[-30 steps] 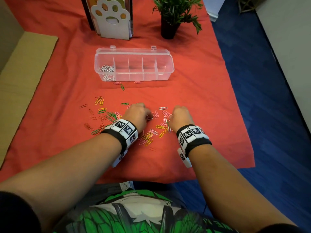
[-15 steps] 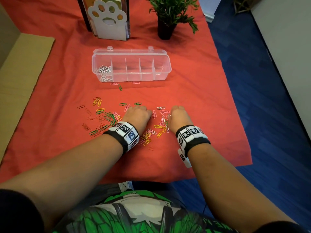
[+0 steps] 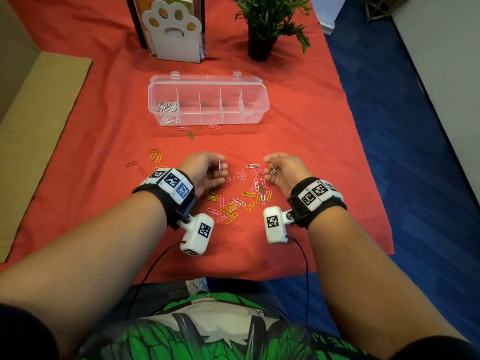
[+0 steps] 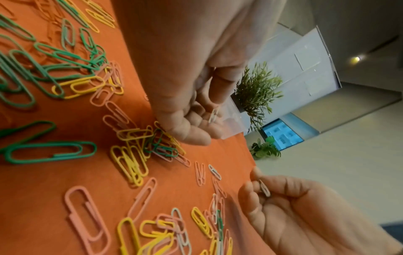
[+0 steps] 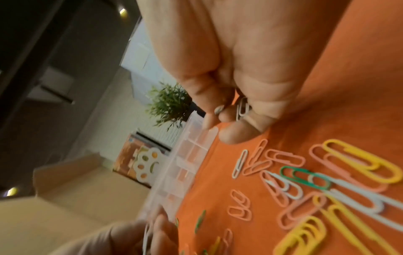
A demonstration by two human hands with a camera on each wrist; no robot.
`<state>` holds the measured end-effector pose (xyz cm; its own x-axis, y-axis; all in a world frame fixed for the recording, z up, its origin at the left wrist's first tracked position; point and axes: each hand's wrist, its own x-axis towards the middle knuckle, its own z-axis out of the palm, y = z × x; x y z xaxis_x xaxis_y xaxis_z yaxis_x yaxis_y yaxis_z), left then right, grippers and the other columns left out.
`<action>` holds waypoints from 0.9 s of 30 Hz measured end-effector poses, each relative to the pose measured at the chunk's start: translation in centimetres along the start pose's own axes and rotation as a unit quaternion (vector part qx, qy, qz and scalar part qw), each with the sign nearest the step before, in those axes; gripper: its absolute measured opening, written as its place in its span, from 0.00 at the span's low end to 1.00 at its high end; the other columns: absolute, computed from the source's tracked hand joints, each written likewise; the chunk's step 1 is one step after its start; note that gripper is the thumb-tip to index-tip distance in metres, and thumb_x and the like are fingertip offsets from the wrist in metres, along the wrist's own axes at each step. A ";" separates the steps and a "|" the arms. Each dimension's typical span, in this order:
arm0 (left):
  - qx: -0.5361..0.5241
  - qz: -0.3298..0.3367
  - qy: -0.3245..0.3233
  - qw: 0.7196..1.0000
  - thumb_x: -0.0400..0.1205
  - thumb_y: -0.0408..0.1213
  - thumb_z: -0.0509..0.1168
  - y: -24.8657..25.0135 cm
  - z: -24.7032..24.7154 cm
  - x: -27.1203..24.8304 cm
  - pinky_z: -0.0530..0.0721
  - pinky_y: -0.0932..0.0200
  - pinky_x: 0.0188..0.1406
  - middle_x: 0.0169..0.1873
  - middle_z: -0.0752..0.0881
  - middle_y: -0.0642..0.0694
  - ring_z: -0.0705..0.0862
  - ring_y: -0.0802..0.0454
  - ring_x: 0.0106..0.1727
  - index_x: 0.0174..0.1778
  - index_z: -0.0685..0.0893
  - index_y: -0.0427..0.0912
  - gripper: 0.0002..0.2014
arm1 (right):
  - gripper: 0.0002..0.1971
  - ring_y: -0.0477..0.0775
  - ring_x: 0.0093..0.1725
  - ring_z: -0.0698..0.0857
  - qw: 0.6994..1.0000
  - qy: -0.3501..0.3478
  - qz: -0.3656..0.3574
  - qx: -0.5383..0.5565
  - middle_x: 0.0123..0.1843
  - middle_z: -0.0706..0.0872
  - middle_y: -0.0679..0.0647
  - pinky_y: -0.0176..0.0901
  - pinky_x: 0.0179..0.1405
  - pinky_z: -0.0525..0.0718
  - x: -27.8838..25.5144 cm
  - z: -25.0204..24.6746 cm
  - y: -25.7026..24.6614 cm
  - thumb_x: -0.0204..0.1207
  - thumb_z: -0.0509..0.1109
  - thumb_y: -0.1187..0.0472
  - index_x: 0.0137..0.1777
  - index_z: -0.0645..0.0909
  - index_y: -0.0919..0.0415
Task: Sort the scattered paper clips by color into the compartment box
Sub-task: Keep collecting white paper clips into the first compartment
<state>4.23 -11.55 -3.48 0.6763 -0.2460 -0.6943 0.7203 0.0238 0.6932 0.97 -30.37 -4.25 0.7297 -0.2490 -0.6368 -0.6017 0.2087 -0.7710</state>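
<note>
Several pink, yellow, green and white paper clips (image 3: 235, 201) lie scattered on the red cloth between my hands. My left hand (image 3: 207, 170) is turned palm up and its curled fingers hold a white clip (image 3: 220, 167), the same white clip (image 4: 213, 115) seen in the left wrist view. My right hand (image 3: 279, 170) is also lifted and grips a few white clips (image 3: 274, 170), seen as white clips (image 5: 242, 108) in the right wrist view. The clear compartment box (image 3: 207, 79) stands open farther back, with white clips (image 3: 166, 107) in its leftmost compartment.
A paw-shaped holder (image 3: 172, 29) and a potted plant (image 3: 262, 29) stand behind the box. Three loose clips (image 3: 191, 132) lie just in front of the box. Cardboard (image 3: 33, 126) borders the cloth on the left; the table's right edge drops to blue floor (image 3: 402, 152).
Both hands were knuckles-up on the clip pile; now they have lifted and turned palm inward, each holding white clips. The head view has moved closer.
</note>
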 end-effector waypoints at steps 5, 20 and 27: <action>0.093 0.020 0.013 0.995 0.82 0.29 0.56 -1.0 0.8 0.6 0.82 0.62 0.23 0.26 0.72 0.47 0.73 0.58 0.20 0.35 0.79 0.44 0.12 | 0.10 0.49 0.26 0.73 0.992 0.026 -0.019 -0.118 0.31 0.75 0.52 0.35 0.21 0.72 1.2 0.5 -0.2 0.76 0.63 0.68 0.34 0.76 0.57; 0.546 0.188 -0.031 0.816 0.77 0.24 0.56 -2.4 2.8 -0.4 0.76 0.59 0.55 0.56 0.85 0.40 0.82 0.42 0.58 0.54 0.85 0.39 0.17 | 0.12 0.64 0.58 0.82 0.785 0.051 -0.158 -0.596 0.60 0.82 0.66 0.49 0.56 0.78 2.3 2.2 -0.4 0.77 0.60 0.65 0.57 0.79 0.67; 0.631 0.226 -0.084 0.737 0.79 0.31 0.54 -3.2 4.0 -0.3 0.78 0.53 0.65 0.62 0.83 0.41 0.80 0.42 0.65 0.67 0.80 0.51 0.22 | 0.12 0.39 0.14 0.67 0.995 0.017 -0.031 -0.093 0.29 0.75 0.54 0.30 0.13 0.61 0.3 -1.5 0.9 0.76 0.59 0.74 0.39 0.75 0.56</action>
<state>1.11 -15.37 -4.67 0.6979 -0.6092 -0.3765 -0.3628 -0.7540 0.5476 0.19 -31.69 -5.11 0.7573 -0.2882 -0.5860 -0.6085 0.0143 -0.7934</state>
